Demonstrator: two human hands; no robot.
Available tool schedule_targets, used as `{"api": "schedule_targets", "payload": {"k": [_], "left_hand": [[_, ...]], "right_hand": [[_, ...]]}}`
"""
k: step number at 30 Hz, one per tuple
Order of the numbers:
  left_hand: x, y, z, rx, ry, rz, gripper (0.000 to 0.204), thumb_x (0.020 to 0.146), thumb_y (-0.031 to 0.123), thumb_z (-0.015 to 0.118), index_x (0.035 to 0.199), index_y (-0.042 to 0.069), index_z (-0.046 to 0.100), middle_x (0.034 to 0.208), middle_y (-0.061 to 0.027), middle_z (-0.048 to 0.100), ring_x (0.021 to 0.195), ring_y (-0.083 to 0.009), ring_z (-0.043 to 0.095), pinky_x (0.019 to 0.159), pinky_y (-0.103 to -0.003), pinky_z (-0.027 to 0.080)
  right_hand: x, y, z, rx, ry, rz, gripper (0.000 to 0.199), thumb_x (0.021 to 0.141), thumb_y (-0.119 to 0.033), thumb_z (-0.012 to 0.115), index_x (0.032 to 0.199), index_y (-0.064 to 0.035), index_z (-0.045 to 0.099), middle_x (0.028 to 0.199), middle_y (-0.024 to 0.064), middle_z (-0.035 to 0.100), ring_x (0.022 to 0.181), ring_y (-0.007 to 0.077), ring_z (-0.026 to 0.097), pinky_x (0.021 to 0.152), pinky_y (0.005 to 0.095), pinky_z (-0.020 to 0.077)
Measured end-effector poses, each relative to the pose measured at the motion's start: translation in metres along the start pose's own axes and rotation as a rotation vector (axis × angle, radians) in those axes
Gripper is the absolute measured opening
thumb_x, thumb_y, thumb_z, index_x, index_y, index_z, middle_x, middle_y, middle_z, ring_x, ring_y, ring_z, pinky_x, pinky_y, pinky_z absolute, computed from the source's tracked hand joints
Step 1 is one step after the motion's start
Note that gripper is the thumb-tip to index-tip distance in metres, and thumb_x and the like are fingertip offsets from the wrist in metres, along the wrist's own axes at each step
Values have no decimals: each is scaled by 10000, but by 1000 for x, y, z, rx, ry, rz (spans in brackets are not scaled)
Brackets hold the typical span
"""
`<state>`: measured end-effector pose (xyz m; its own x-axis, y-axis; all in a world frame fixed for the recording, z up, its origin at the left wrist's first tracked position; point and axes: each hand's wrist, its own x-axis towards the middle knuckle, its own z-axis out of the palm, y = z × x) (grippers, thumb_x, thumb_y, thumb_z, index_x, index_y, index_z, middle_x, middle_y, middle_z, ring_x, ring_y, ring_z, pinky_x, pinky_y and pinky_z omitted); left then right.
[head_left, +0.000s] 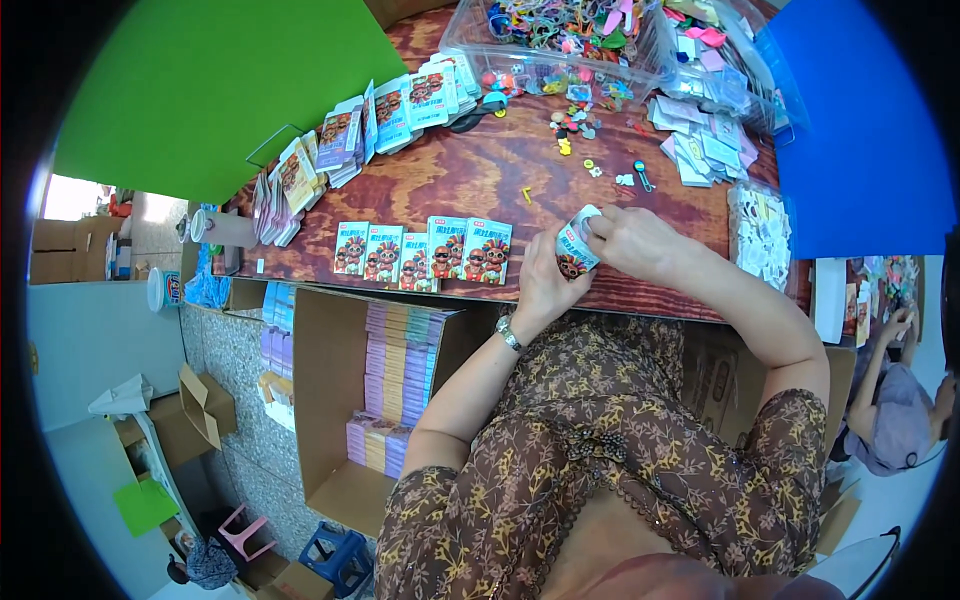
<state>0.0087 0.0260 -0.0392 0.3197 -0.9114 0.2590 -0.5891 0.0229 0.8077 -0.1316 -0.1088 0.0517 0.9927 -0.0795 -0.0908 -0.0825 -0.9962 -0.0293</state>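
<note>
I see my left hand [545, 280] and right hand [630, 240] meeting just right of the frame's centre, fingers curled and pinching, both forearms rising from the lower edge.

I count five small boxes [422, 252] in the near row, one more box [576, 246] in my hands.

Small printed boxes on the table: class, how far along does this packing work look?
Done: a row of four boxes lies flat at the table's near edge. In hand: the left hand and right hand both grip one small box. Left: a long fanned stack of boxes and loose small trinkets further back.
</note>
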Motion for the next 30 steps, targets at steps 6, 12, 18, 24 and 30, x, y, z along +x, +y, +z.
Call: {"api": "schedule_targets", "payload": {"k": [6, 12, 18, 24, 30], "left_hand": [[3, 0, 1, -20, -109, 101, 786, 680, 146, 802, 1372, -17, 465, 1174, -238, 597, 1107, -417, 568, 947, -486, 477], [12, 7, 4, -13, -86, 113, 791, 688, 155, 812, 1391, 12, 479, 1200, -223, 605, 1129, -392, 584, 971, -465, 479], [9, 12, 16, -71, -111, 128, 802, 713, 155, 828, 1406, 7, 453, 1207, -211, 586, 1109, -403, 546, 951, -480, 455], [11, 16, 18, -24, -173, 110, 814, 730, 154, 848, 1431, 25, 456, 1271, -192, 585, 1155, -336, 575, 978, -432, 480], [8, 11, 25, -42, -172, 94, 787, 744, 141, 836, 1424, 12, 462, 1292, -186, 583, 1187, -309, 592, 996, -414, 486]], "right_hand": [[-18, 14, -1, 110, 52, -208, 136, 815, -154, 637, 919, -79, 682, 1019, 32, 622, 978, 234, 609, 803, 360, 560], [-30, 9, -3, 167, 269, 16, 368, 838, -168, 649, 1194, -104, 587, 1087, 57, 652, 966, 254, 631, 795, 378, 549], [-55, -12, 7, 212, 428, 233, 278, 867, -153, 653, 1143, -122, 647, 1152, 94, 664, 1085, 302, 652, 833, 410, 581], [-176, 54, 26, 177, 640, 766, 343, 872, -90, 722, 1213, -113, 692, 1063, 120, 705, 902, 325, 675, 812, 406, 552], [-258, 110, 71, 264, 616, 1299, 258, 914, -163, 701, 1158, -78, 722, 1052, 140, 701, 906, 309, 681, 776, 409, 535]]}}
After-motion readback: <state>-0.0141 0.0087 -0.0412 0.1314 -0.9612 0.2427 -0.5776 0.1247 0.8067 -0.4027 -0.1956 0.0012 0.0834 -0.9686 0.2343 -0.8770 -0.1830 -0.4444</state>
